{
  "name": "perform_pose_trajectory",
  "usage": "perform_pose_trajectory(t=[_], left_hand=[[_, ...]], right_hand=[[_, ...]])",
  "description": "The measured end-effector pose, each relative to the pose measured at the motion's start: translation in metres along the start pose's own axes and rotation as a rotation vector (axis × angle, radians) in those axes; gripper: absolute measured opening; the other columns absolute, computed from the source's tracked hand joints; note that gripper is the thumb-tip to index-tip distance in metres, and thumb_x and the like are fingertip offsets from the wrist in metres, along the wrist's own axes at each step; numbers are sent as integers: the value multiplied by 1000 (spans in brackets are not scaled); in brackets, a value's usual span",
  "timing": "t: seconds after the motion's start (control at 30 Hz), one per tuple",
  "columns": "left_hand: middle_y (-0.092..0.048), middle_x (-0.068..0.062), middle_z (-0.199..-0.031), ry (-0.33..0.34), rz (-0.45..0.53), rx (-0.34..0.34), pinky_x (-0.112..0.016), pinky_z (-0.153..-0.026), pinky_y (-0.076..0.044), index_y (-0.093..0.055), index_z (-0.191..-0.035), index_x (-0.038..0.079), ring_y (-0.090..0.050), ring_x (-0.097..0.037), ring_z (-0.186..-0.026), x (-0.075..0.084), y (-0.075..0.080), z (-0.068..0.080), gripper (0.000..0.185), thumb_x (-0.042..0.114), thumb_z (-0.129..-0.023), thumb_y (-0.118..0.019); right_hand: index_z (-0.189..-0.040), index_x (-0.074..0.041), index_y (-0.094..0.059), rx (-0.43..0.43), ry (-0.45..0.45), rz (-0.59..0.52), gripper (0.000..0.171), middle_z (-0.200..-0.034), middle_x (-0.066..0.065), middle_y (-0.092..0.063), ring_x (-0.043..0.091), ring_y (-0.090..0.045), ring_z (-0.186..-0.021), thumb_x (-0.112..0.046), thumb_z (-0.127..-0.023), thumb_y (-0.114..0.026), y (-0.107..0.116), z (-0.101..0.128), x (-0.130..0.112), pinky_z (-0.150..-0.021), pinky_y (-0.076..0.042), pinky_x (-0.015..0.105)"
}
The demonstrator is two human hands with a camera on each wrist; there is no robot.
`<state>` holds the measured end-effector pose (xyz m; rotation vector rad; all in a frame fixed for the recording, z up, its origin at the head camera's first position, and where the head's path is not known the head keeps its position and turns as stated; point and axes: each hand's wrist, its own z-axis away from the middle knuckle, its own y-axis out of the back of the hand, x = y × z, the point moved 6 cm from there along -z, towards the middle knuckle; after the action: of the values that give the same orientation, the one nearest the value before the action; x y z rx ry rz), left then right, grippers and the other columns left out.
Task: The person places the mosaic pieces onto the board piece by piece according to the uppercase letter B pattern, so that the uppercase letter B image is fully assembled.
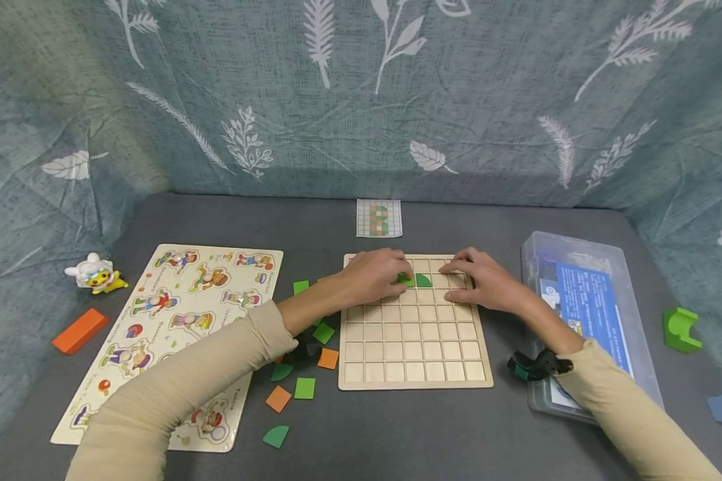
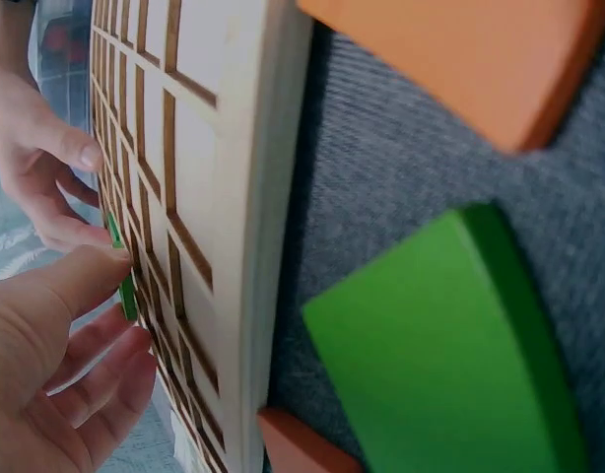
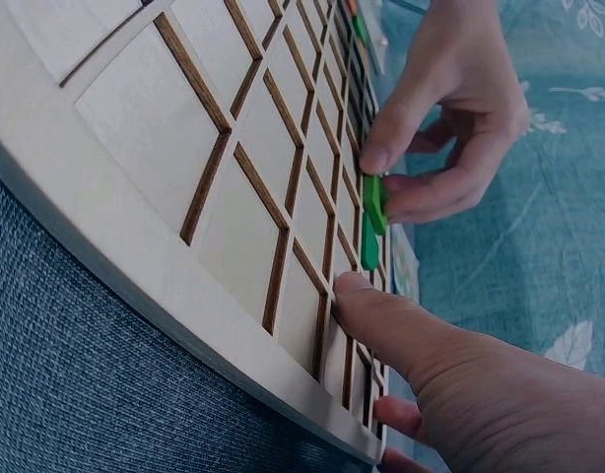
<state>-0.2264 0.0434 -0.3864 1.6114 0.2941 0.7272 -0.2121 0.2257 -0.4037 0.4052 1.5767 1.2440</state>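
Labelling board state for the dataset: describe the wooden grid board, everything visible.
The pale square wooden grid board lies flat on the grey cloth table, its recessed square cells edged by darker grooves. Nearly all cells are bare; a dark green quarter-round tile sits in an upper row. The left hand pinches a bright green tile there; the right hand rests fingertips on the board.

text: none legible | puzzle board (image 1: 174, 334) captions: too small | box (image 1: 583, 321) blue label: blurred

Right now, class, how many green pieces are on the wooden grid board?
2 show: one green piece pinched by the left hand, and a darker quarter-round piece in the cell beside it. The hands may hide more.
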Motion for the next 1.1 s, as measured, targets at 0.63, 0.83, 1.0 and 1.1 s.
perform_pose_trajectory(t=[0.63, 0.83, 1.0, 1.1], left_hand=[[-64, -6, -116, 147, 109, 67, -31, -66, -49, -69, -117, 13, -61, -21, -94, -29, 25, 58, 28, 27, -94, -64], [-65, -5, -112, 230, 65, 67, -33, -69, -49, -71, -113, 14, -60, -22, -95, -55, 28, 113, 26, 26, -91, -69], [-64, -6, -111, 222, 35, 95, -35, -72, -51, -72, -110, 13, -60, -24, -97, -59, 23, 142, 23, 22, -89, -71], [-63, -6, -110, 216, 34, 117, -36, -75, -51, -72, -108, 12, -61, -23, -97, -58, 21, 152, 22, 19, -87, -72]], right_hand=[[-128, -12, -62, -8, -13, -14, 45, -131, 19, -46, 35, -46, -111, -29, -88, -71, -1, 1, 0, -82, -39, 46], [-129, -13, -61, -7, -26, -8, 46, -131, 19, -46, 34, -46, -112, -28, -87, -72, 0, 2, 1, -83, -39, 46], [-128, -13, -62, -2, -8, -7, 44, -130, 19, -46, 32, -46, -107, -29, -88, -72, 0, 0, 0, -80, -38, 43], [-128, -13, -62, -6, -8, -9, 44, -130, 19, -46, 33, -47, -107, -29, -88, -71, 0, 1, 0, -79, -38, 42]])
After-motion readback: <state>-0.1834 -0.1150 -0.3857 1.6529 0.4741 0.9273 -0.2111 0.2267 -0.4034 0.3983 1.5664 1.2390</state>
